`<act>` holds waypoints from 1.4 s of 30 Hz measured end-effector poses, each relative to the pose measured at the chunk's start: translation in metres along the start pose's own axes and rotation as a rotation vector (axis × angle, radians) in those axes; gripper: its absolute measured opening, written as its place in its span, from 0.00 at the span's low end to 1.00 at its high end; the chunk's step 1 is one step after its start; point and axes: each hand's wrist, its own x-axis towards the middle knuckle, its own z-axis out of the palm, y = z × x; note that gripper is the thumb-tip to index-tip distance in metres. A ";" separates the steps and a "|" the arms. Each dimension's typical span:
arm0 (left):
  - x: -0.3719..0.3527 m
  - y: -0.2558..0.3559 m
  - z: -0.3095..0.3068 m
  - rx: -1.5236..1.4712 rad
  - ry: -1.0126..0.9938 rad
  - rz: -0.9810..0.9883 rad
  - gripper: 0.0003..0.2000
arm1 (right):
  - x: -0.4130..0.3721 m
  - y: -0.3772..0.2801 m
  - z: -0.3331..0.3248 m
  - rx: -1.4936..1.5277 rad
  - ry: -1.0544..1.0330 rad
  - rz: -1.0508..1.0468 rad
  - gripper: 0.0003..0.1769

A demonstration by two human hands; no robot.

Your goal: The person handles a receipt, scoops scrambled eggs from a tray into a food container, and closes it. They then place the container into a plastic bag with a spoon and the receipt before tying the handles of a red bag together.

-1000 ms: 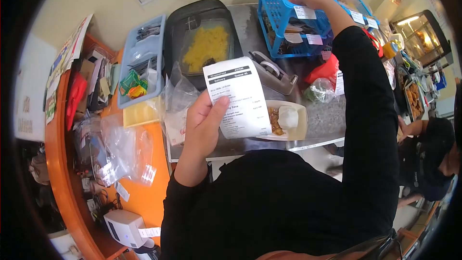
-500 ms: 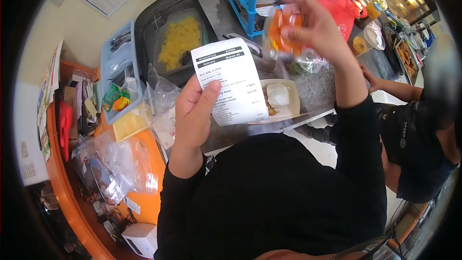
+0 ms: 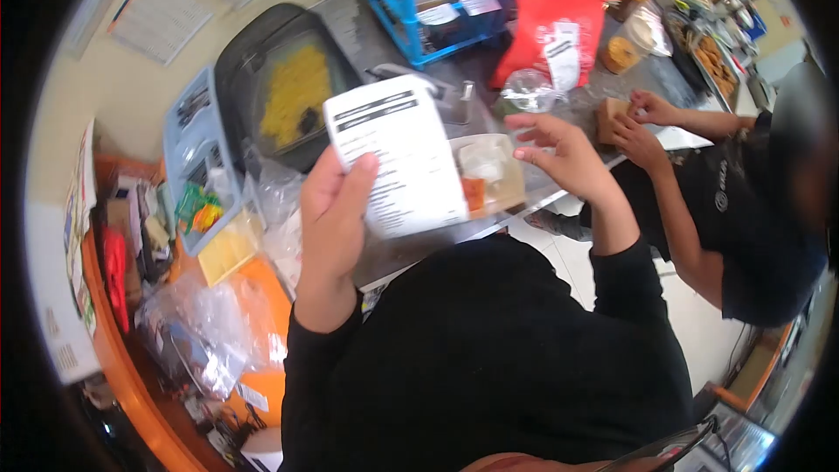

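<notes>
My left hand (image 3: 336, 218) pinches a long white printed receipt (image 3: 398, 166) between thumb and fingers, its text blurred. To its right lies an open paper food box (image 3: 505, 195) on the counter, partly covered by the receipt. Inside the box are a white wrapped bundle (image 3: 482, 162) and an orange packet (image 3: 474, 193). My right hand (image 3: 564, 157) hovers at the box's right edge with fingers apart and nothing in them. Just beyond that hand sits a clear plastic bag (image 3: 529, 92) with something green in it.
A black tub of yellow rice (image 3: 297, 96) and a blue cutlery tray (image 3: 197, 118) stand left. Behind are blue stacked baskets (image 3: 428, 9) and a red bag (image 3: 555, 17). At right, a co-worker's hands (image 3: 642, 127) hold a brown box (image 3: 609, 120).
My right hand has come down from near the blue baskets and let go of the orange packet, now in the food box. The red bag shows more fully, and the co-worker's hands hold a brown box.
</notes>
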 end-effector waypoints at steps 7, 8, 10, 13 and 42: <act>0.006 -0.014 0.004 -0.065 0.065 -0.042 0.14 | -0.047 0.044 0.002 0.080 -0.043 -0.123 0.29; 0.007 -0.016 0.007 -0.065 0.075 -0.044 0.14 | -0.049 0.049 0.003 0.069 -0.066 -0.164 0.32; 0.011 -0.018 0.015 -0.060 0.100 -0.053 0.15 | -0.048 0.058 0.006 0.019 -0.064 -0.214 0.30; 0.018 -0.022 0.033 -0.024 0.096 -0.095 0.15 | -0.043 0.070 0.005 0.022 -0.054 -0.168 0.19; 0.088 -0.079 0.162 -0.018 0.124 -0.174 0.18 | -0.020 0.157 -0.086 0.123 -0.290 -0.203 0.24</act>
